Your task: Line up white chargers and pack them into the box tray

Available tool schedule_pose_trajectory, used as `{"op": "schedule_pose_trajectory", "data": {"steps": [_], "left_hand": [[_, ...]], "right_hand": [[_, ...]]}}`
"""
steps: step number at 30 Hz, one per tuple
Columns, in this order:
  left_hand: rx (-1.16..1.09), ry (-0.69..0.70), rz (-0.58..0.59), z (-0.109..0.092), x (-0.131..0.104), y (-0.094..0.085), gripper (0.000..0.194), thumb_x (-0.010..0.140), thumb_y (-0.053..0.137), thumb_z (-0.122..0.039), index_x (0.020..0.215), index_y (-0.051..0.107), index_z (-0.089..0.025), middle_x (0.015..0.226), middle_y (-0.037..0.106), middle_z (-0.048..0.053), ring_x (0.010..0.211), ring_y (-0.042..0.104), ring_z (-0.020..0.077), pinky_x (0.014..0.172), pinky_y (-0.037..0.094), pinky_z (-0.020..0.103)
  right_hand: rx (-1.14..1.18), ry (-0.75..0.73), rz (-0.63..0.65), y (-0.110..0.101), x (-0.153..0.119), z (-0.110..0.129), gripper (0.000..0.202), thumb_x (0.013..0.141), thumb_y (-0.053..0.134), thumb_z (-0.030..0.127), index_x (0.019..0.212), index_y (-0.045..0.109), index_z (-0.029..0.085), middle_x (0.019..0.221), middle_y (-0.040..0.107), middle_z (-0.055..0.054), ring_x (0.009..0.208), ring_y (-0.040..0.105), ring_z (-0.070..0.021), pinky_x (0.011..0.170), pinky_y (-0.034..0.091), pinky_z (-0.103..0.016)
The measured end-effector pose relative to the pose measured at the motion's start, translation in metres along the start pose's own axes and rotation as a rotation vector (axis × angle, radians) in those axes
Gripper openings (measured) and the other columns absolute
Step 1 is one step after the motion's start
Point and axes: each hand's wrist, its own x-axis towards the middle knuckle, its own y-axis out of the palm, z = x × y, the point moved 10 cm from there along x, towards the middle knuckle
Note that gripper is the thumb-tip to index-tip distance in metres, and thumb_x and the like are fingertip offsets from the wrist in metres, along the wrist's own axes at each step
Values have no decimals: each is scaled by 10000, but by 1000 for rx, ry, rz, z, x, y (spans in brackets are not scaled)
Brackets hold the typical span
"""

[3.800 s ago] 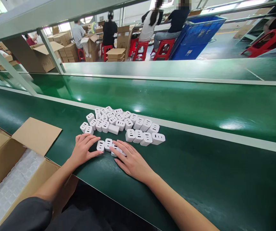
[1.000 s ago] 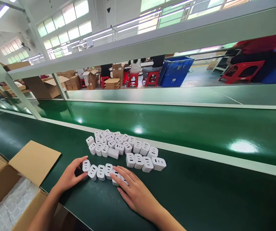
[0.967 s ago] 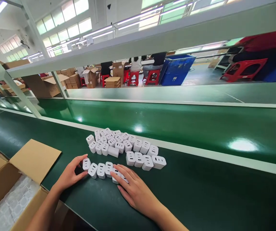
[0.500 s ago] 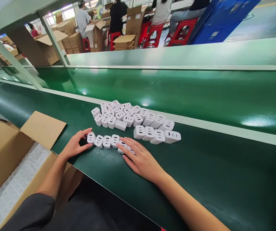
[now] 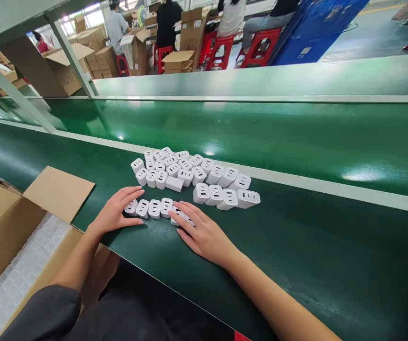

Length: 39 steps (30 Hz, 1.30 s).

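A short row of white USB charger plugs (image 5: 154, 209) stands on the dark green bench, their port faces turned up. At its left end my left hand (image 5: 118, 210) is open, thumb on the near side and fingers on the far side, partly hiding the end charger (image 5: 131, 207). My right hand (image 5: 205, 234) lies with outstretched fingers over the row's right end; the chargers under it are partly hidden. Behind the row is a larger cluster of the same chargers (image 5: 172, 169), one lying on its side (image 5: 174, 183). Another short row (image 5: 228, 199) stands to the right.
An open cardboard box (image 5: 56, 192) with clear plastic trays (image 5: 29, 260) stands at the left by the bench edge. Beyond a pale rail runs a green conveyor belt (image 5: 260, 128). A slanted metal post (image 5: 69, 52) rises at the left. People sit on red stools (image 5: 221, 52) behind.
My left hand has spread its fingers wider and reached further along the row, over the end charger. My right hand stays on the right end. The whole view has shifted slightly.
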Motion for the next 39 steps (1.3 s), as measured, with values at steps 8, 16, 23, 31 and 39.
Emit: {"op": "schedule_pose_trajectory", "data": {"steps": [8,16,23,31,39], "left_hand": [[132,120,94,-20,22,21,528,929,584,-516,1391,528,-265,1289,656,78,1142,630,230,996,501,396],[129,104,45,-29,27,0,712,856,645,-590,1476,434,-311,1433,563,57,1328,504,302,1136,405,469],[218,249,40,-83,59,17,616,897,577,-607,1398,534,-251,1359,618,86,1191,611,270,1001,500,405],[315,166,81,-98,120,37,556,923,543,-594,1300,596,-189,1198,686,98,1009,670,248,787,532,323],[320,153,275,-110,156,66,484,938,589,-432,1362,522,-208,1255,646,84,1124,618,246,779,514,293]], "right_hand": [[23,-16,104,7,0,11,570,974,537,328,1499,405,149,1577,348,-148,1491,246,-315,1172,380,-504],[-124,353,-237,-41,-12,-52,562,1002,460,322,1536,313,223,1464,509,-128,1420,397,-283,1201,271,-538],[-263,415,-115,-37,-17,-77,590,972,516,408,1511,375,214,1489,488,-128,1385,422,-324,1173,280,-527],[-287,489,-262,-51,-25,-92,620,938,553,534,1415,455,150,1334,610,-147,1308,497,-302,1172,201,-510],[-268,505,-270,-53,-29,-102,455,929,568,494,1255,566,177,1253,645,-128,1251,535,-286,1170,201,-502]]}}
